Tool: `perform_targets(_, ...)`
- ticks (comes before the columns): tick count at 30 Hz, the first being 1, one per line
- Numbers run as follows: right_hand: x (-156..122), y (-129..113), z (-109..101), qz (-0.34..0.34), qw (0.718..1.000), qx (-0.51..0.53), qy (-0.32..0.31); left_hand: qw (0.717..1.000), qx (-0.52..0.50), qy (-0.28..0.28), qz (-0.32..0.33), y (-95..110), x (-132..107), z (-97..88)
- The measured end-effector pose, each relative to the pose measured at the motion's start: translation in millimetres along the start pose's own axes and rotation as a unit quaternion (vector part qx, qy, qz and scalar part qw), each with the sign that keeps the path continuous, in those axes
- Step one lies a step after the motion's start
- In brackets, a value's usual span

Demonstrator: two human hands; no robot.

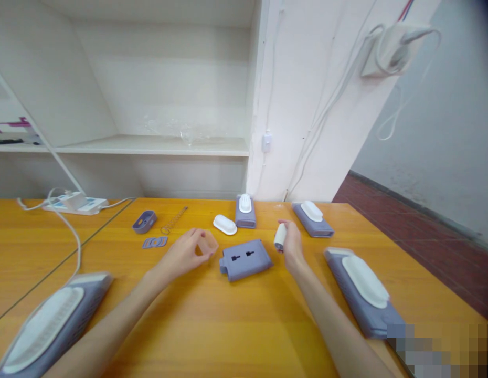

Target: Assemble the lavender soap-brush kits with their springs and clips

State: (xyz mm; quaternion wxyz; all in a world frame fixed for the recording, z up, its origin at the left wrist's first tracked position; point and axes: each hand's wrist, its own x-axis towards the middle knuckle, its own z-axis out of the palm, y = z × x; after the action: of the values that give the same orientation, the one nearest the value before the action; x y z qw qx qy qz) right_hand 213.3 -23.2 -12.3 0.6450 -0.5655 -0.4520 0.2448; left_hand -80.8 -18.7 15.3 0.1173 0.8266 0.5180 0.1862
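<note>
My left hand (189, 249) hovers left of a purple-grey casing (246, 261), its thumb and forefinger apart; the other fingers are blurred, and I see nothing held. Two dark keyhole-shaped slots mark the upper face of the casing, and a tab sticks out at its left end. Just beyond its right end, my right hand (293, 244) grips a short white cylinder (280, 237). Behind the casing lies a white oval cover (225, 224). Left of my left hand are a thin spring (174, 220), a purple-grey oval ring-shaped part (145, 222) and a flat plate with holes (155, 242).
Similar purple-grey units with white oval tops stand at the back (245, 218), back right (313, 219), right (364, 291) and front left (55, 320). A white power strip (76, 203) with cables lies at the far left. Behind the table rises a white shelf (157, 146).
</note>
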Motion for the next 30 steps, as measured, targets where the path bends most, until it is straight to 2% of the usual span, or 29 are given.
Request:
perform_targets(2,3,7,-3,0.012,1.000,-0.012,0.005,1.000,-0.010,-0.011,0.004,-8,-4,1.7)
perform_targets(4,4,12,-4,0.020,1.000,-0.022,0.001,1.000,0.003,0.011,0.027,-1,-5,-1.0)
perform_targets(6,3,16,-3,0.019,0.999,-0.031,-0.015,0.996,0.022,0.052,0.062,19,-5,-3.1)
perform_targets(8,0,17,-2,0.017,0.998,-0.039,-0.038,0.993,0.026,0.062,0.101,48,-4,0.3)
perform_targets(11,-6,16,1,0.014,0.996,-0.051,-0.079,0.991,0.035,0.039,0.120,86,-1,18.6)
perform_targets(13,-9,14,4,0.008,0.994,-0.054,-0.094,0.993,0.034,-0.001,0.110,100,3,33.5)
perform_targets(15,-13,13,6,0.000,0.994,-0.054,-0.097,0.994,0.025,-0.012,0.110,101,8,44.3)
perform_targets(17,-16,12,8,-0.005,0.994,-0.051,-0.096,0.993,0.018,0.012,0.112,94,12,48.4)
perform_targets(22,-24,9,14,-0.008,0.994,-0.030,-0.107,0.989,0.018,0.077,0.128,72,18,43.5)
perform_targets(27,-31,7,21,0.016,0.995,0.023,-0.094,0.982,0.031,0.089,0.166,67,18,43.3)
perform_targets(30,-34,6,23,-0.004,0.993,0.015,-0.119,0.978,0.042,0.097,0.178,67,18,44.2)
